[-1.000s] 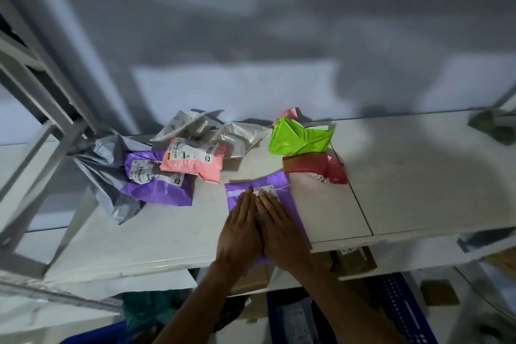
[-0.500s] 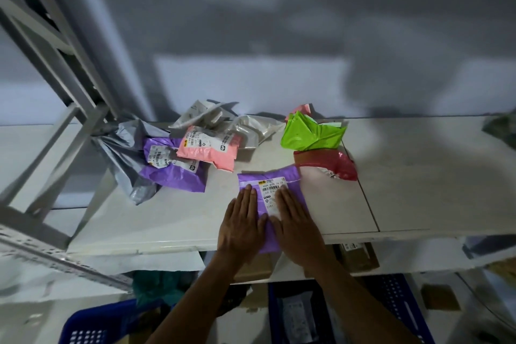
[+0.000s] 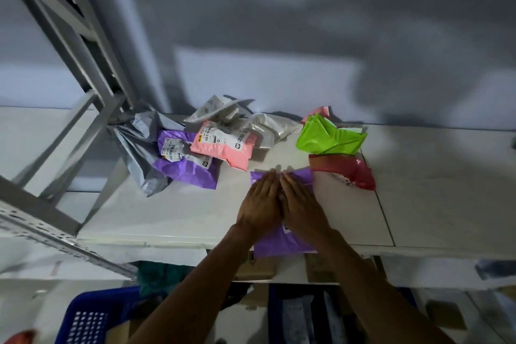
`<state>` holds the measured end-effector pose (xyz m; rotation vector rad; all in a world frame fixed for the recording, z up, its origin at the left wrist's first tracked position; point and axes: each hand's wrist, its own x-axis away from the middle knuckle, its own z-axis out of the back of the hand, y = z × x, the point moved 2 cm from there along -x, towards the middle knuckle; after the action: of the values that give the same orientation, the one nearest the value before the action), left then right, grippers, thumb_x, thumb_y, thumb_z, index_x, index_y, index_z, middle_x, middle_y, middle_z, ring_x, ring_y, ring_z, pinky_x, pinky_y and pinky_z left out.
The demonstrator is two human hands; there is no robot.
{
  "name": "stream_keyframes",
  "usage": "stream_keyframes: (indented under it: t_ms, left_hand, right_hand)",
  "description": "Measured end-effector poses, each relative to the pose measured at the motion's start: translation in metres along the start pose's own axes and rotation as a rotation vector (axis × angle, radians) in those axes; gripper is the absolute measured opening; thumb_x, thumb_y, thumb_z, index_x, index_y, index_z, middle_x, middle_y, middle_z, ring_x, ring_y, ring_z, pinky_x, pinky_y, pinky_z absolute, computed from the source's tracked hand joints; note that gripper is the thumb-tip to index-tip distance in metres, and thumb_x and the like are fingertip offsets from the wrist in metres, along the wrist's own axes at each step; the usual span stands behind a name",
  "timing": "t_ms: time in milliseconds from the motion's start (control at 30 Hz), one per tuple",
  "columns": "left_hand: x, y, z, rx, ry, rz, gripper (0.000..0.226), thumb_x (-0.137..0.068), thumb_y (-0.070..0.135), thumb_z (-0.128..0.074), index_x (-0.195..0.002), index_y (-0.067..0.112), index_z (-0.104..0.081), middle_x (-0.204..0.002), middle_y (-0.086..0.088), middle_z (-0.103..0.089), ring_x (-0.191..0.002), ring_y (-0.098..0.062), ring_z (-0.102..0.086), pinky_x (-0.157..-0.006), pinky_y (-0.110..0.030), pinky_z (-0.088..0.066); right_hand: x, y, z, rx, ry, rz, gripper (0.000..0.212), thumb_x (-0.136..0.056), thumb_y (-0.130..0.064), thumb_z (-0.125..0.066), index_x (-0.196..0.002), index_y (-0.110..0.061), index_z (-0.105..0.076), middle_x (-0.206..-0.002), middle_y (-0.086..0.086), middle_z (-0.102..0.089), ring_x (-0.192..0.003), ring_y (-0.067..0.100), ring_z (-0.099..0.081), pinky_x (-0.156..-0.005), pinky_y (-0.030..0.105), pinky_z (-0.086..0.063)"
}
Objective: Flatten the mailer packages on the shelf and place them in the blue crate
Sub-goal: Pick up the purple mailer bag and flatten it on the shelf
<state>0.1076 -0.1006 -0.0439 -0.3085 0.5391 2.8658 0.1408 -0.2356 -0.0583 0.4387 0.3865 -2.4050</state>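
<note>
A purple mailer [image 3: 282, 246] lies flat at the front edge of the white shelf [image 3: 435, 198]. My left hand [image 3: 262, 204] and my right hand [image 3: 300, 207] press on it side by side, palms down, fingers straight and pointing away from me. They cover its label. Further back lie a green mailer [image 3: 326, 139], a red mailer [image 3: 349, 170], a pink mailer [image 3: 226, 148], a second purple mailer [image 3: 187, 167] and grey mailers [image 3: 139, 145]. A blue crate [image 3: 92, 315] stands below at the lower left.
A grey metal rack frame [image 3: 69, 45] slants down the left side. Cardboard boxes [image 3: 315, 268] sit under the shelf edge. A second blue crate [image 3: 304, 313] with packages is below, between my forearms. The grey wall [image 3: 279, 22] rises behind the shelf.
Both hands slid forward along the purple mailer and closed together, now covering the label that showed between them half a second ago. The camera tilted slightly.
</note>
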Motion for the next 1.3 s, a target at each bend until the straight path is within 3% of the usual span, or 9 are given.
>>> stream_keyframes:
  t_ms: [133, 233, 500, 633, 800, 967, 1133, 1300]
  left_hand:
    - [0.007, -0.006, -0.010, -0.012, 0.022, -0.019, 0.053, -0.101, 0.025, -0.036, -0.146, -0.002, -0.047, -0.153, -0.020, -0.043, -0.145, -0.031, -0.039, -0.115, -0.047, -0.038]
    - [0.009, -0.017, -0.008, -0.019, 0.045, 0.078, 0.060, -0.104, 0.035, -0.032, -0.153, 0.000, -0.035, -0.161, -0.017, -0.032, -0.151, -0.027, -0.028, -0.123, -0.042, -0.026]
    - [0.009, -0.028, -0.008, -0.075, 0.013, 0.158, 0.061, -0.104, 0.035, -0.030, -0.155, 0.001, -0.030, -0.163, -0.015, -0.027, -0.153, -0.025, -0.021, -0.124, -0.044, -0.019]
    - [0.008, -0.025, 0.000, -0.082, 0.000, 0.186, 0.061, -0.103, 0.034, -0.029, -0.151, -0.002, -0.037, -0.160, -0.018, -0.033, -0.150, -0.030, -0.029, -0.122, -0.048, -0.024]
    - [0.010, -0.014, -0.001, -0.091, -0.020, 0.252, 0.062, -0.099, 0.031, -0.029, -0.147, -0.006, -0.041, -0.155, -0.022, -0.040, -0.144, -0.035, -0.040, -0.117, -0.050, -0.032]
    - [0.025, -0.007, -0.001, -0.131, 0.011, 0.132, 0.065, -0.091, 0.026, -0.033, -0.146, -0.006, -0.044, -0.154, -0.023, -0.040, -0.142, -0.037, -0.041, -0.115, -0.046, -0.029]
    - [0.043, -0.011, -0.010, -0.196, 0.079, -0.094, 0.056, -0.104, 0.025, -0.027, -0.144, -0.012, -0.041, -0.154, -0.030, -0.036, -0.144, -0.042, -0.037, -0.113, -0.049, -0.035]
    - [0.044, -0.015, -0.011, -0.220, 0.030, -0.029, 0.061, -0.102, 0.028, -0.029, -0.147, -0.013, -0.034, -0.157, -0.029, -0.030, -0.146, -0.041, -0.034, -0.116, -0.048, -0.033]
  right_hand:
    - [0.005, 0.008, -0.020, 0.062, -0.076, 0.079, 0.045, -0.110, -0.017, -0.034, -0.146, 0.010, -0.040, -0.156, 0.025, -0.036, -0.151, 0.034, -0.027, -0.115, 0.048, -0.036]
    - [0.006, 0.016, -0.012, 0.024, -0.061, 0.000, 0.053, -0.108, -0.028, -0.033, -0.148, 0.006, -0.040, -0.156, 0.023, -0.038, -0.148, 0.031, -0.035, -0.118, 0.043, -0.034]
    - [0.008, 0.022, -0.012, -0.053, -0.052, -0.193, 0.060, -0.103, -0.037, -0.036, -0.149, 0.001, -0.041, -0.157, 0.018, -0.040, -0.147, 0.026, -0.037, -0.120, 0.040, -0.032]
    - [0.005, 0.018, -0.008, -0.067, -0.064, -0.252, 0.062, -0.102, -0.039, -0.032, -0.150, -0.001, -0.041, -0.157, 0.016, -0.039, -0.147, 0.026, -0.037, -0.119, 0.041, -0.032]
    - [0.005, 0.011, -0.003, -0.044, -0.021, -0.265, 0.058, -0.101, -0.033, -0.034, -0.147, 0.001, -0.045, -0.153, 0.019, -0.044, -0.142, 0.030, -0.044, -0.111, 0.045, -0.043]
    - [0.024, -0.031, -0.005, -0.052, 0.043, -0.052, 0.053, -0.098, -0.019, -0.046, -0.149, -0.004, -0.045, -0.159, 0.015, -0.037, -0.151, 0.027, -0.029, -0.120, 0.046, -0.029]
    - [0.031, -0.037, -0.006, -0.088, 0.063, -0.138, 0.050, -0.104, -0.025, -0.040, -0.151, -0.008, -0.042, -0.161, 0.010, -0.035, -0.152, 0.023, -0.026, -0.117, 0.045, -0.033]
    - [0.033, -0.034, -0.005, -0.080, 0.052, -0.159, 0.050, -0.105, -0.027, -0.039, -0.152, -0.011, -0.041, -0.163, 0.008, -0.031, -0.153, 0.022, -0.021, -0.119, 0.043, -0.031]
